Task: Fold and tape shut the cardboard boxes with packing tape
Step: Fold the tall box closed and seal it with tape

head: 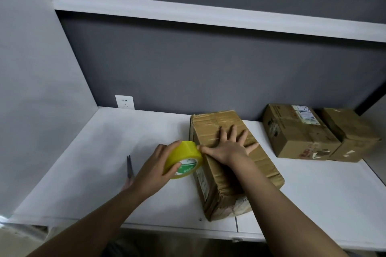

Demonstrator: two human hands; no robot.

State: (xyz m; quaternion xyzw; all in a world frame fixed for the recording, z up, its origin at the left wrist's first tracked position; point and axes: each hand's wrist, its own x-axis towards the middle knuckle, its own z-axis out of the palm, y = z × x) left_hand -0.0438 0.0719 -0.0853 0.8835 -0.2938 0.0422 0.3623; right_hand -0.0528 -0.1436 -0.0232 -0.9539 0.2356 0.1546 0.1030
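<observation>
Scissors (130, 167), wall socket (125, 102), shelf (208, 14)

Nearest cardboard box (234, 165): brown, long, closed, lying flat on the white surface, its length running near to far. I see glossy tape strips across its far top and creasing at the near end. Packing tape roll (183, 159): yellow with a green-and-white core label, held up against the box's upper left edge. Two more closed brown boxes sit far right, touching side by side: one with a white label (296, 131), one plainer (353, 133).
</observation>
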